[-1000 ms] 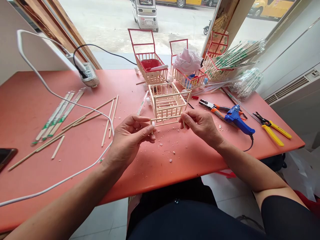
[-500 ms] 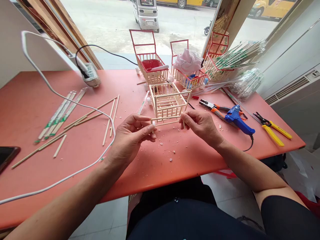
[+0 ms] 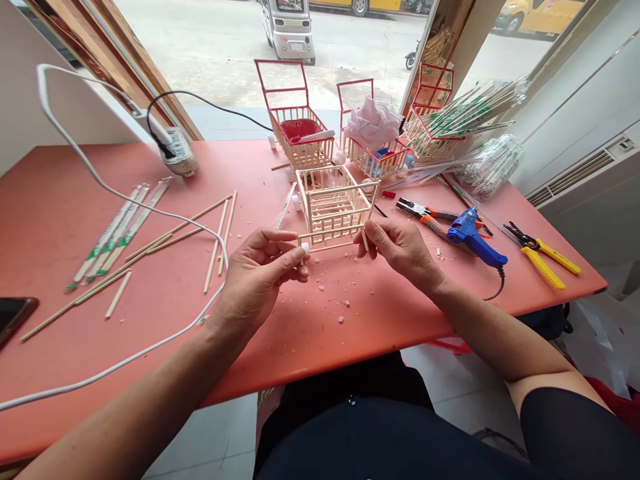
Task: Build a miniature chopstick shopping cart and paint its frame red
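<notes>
Between my two hands is a U-shaped wooden stick frame (image 3: 327, 234), its long bar level and a short stick going down at each end. My left hand (image 3: 257, 277) pinches the left end, where a small white piece (image 3: 305, 247) shows by the thumb. At the other end, my right hand (image 3: 403, 253) has thumb and fingers closed on the short stick. Just behind the frame stands a small bare-wood stick cart basket (image 3: 309, 207); whether the frame touches it I cannot tell.
Red-trimmed stick carts (image 3: 305, 160) stand behind. On the right lie pliers (image 3: 425, 213), a blue glue gun (image 3: 473, 237) and yellow-handled cutters (image 3: 543, 257). Loose sticks (image 3: 119, 294), wrapped chopsticks (image 3: 117, 233) and a white cable (image 3: 150, 210) are on the left.
My right hand has shifted its fingers on the right end of the stick frame, and its short stick now tilts. The left hand keeps its pinch. The whole view has shifted slightly.
</notes>
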Demonstrator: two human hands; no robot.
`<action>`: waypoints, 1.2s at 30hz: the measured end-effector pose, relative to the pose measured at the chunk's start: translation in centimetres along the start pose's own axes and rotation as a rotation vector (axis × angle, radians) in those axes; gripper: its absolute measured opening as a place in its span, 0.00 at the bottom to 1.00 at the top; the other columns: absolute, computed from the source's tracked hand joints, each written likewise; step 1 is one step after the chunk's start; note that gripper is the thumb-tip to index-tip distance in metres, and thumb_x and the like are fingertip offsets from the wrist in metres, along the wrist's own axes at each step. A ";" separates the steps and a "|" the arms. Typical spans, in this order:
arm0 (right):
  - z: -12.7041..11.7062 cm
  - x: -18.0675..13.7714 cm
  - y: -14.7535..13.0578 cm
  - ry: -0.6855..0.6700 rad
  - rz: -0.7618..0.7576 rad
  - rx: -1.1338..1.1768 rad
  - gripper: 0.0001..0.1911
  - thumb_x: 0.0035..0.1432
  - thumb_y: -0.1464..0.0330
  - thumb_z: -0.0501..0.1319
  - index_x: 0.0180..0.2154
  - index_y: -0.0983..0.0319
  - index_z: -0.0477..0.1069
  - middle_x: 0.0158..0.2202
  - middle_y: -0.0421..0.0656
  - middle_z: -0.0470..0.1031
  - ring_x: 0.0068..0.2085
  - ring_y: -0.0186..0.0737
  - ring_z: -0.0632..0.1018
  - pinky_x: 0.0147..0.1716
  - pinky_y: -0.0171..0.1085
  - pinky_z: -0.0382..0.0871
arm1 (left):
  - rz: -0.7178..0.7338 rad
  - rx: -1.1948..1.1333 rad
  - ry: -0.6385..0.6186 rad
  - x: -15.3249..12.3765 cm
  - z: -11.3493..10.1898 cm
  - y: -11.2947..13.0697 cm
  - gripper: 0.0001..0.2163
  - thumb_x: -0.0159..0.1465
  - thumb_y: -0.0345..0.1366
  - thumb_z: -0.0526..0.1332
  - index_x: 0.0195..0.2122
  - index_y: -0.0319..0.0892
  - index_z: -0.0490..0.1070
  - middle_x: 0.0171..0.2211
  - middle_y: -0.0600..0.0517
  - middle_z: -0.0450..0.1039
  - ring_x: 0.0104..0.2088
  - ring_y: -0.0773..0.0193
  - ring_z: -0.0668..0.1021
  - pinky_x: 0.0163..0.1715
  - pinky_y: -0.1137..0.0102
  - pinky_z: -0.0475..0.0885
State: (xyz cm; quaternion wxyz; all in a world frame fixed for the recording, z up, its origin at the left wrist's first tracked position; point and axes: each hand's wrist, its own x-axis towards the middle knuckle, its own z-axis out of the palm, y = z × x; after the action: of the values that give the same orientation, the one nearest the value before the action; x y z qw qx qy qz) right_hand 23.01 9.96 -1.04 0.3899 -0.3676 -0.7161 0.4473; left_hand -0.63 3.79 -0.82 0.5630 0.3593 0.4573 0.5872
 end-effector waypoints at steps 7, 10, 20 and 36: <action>0.1 0.1 0.3 0.004 0.010 0.023 0.28 0.73 0.46 0.62 0.34 0.63 0.80 0.27 0.41 0.80 0.26 0.31 0.73 0.29 0.34 0.67 | -0.010 0.008 -0.004 0.1 0.0 0.1 0.18 0.48 0.35 0.81 0.36 0.42 0.76 0.24 0.55 0.81 0.21 0.67 0.79 0.23 0.74 0.75; 0.1 0.1 0.4 -0.009 0.014 0.038 0.28 0.72 0.45 0.62 0.34 0.63 0.80 0.27 0.41 0.80 0.26 0.31 0.74 0.29 0.34 0.67 | -0.013 0.007 -0.012 0.2 0.0 0.0 0.18 0.48 0.35 0.81 0.36 0.42 0.76 0.24 0.55 0.81 0.21 0.67 0.79 0.23 0.74 0.75; 0.2 0.0 -0.3 -0.021 0.025 0.017 0.26 0.72 0.49 0.63 0.33 0.63 0.79 0.27 0.41 0.80 0.27 0.32 0.74 0.29 0.34 0.68 | -0.022 0.010 -0.008 0.1 -0.1 0.0 0.19 0.48 0.36 0.81 0.37 0.42 0.75 0.25 0.55 0.80 0.22 0.67 0.79 0.23 0.74 0.75; 0.7 0.0 -0.3 -0.005 0.031 0.037 0.30 0.71 0.43 0.62 0.33 0.63 0.80 0.26 0.41 0.79 0.26 0.33 0.74 0.28 0.35 0.68 | -0.023 0.031 -0.004 -0.1 0.0 0.2 0.19 0.49 0.38 0.81 0.37 0.43 0.75 0.25 0.56 0.79 0.22 0.66 0.79 0.24 0.72 0.76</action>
State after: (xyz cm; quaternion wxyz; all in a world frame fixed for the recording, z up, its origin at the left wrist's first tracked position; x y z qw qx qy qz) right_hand 22.36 9.64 -1.00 0.3877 -0.3701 -0.7030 0.4674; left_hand -0.70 3.70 -0.67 0.5648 0.3639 0.4694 0.5729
